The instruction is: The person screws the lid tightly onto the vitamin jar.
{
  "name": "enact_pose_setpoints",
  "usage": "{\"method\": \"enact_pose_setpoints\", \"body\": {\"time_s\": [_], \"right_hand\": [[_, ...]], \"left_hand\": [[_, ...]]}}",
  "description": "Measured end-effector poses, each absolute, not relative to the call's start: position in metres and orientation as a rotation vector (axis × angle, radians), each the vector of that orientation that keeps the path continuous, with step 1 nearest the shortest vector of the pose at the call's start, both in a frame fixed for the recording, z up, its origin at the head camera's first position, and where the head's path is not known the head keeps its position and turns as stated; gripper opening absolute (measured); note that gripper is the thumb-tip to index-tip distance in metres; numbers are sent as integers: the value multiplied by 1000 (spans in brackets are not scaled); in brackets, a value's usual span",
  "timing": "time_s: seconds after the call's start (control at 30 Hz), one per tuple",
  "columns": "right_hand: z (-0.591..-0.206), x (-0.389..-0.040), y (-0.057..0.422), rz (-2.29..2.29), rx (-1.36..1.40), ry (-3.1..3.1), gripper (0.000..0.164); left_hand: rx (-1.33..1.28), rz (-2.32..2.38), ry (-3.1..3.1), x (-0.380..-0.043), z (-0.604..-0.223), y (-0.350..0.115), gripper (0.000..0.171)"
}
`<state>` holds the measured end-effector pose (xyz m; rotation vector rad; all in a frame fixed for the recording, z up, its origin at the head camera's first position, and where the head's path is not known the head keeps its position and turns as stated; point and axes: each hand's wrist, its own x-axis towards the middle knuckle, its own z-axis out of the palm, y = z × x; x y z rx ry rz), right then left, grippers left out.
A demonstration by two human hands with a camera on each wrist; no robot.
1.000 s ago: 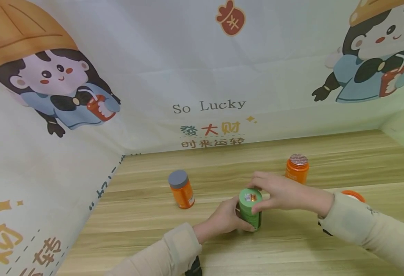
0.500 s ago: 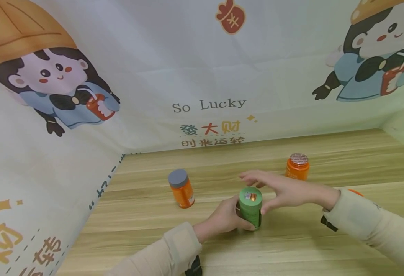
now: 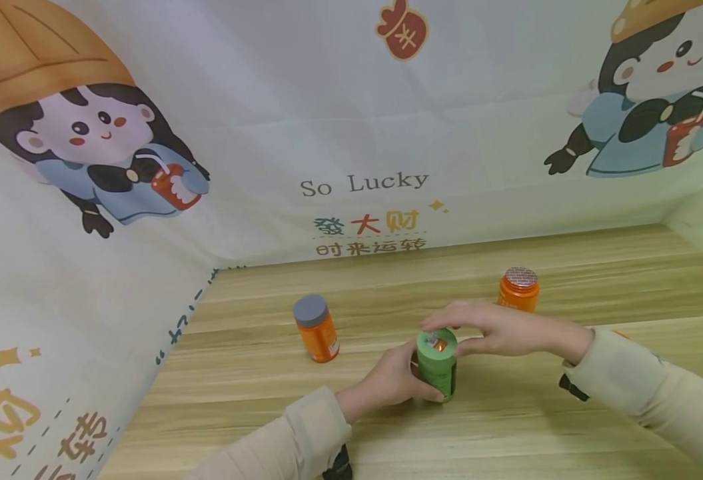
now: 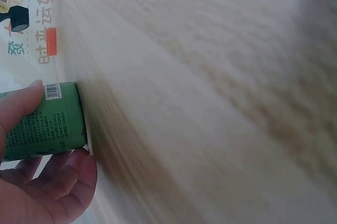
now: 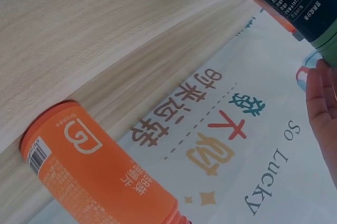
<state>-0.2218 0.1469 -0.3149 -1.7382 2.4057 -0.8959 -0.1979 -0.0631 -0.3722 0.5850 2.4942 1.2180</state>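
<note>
A small green bottle (image 3: 438,375) stands upright on the wooden table. Its round green lid (image 3: 428,349) has a shiny square sticker on top. My left hand (image 3: 387,379) grips the lower body from the left, thumb at the front; the left wrist view shows the printed label and barcode of the bottle (image 4: 50,124). Over the top, my right hand (image 3: 498,331) spans the lid, fingertips at its far edge and thumb at its right side. In the right wrist view, the fingers (image 5: 321,95) meet the green lid at the frame's edge.
An orange bottle (image 3: 320,340) with a grey cap stands to the left. Behind the right hand is a capless orange bottle (image 3: 518,297) with a patterned seal on its mouth. An orange rim (image 3: 621,334) peeks from behind the right sleeve. A printed cloth (image 3: 363,133) backs the table.
My right hand loosened and lifted its fingers off the lid, then closed in on it again. The sticker on the lid sits at a different angle. The left hand has stayed put.
</note>
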Motion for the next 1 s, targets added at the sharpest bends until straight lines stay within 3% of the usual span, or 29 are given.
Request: {"method": "enact_pose_setpoints", "body": {"time_s": [0.37, 1.0], "right_hand": [[-325, -216, 139, -716, -1691, 2621, 44], [-336, -201, 124, -930, -1642, 2789, 34]], "left_hand": [[582, 1205, 2497, -199, -375, -63, 54], [715, 1219, 2527, -196, -374, -63, 53]]}}
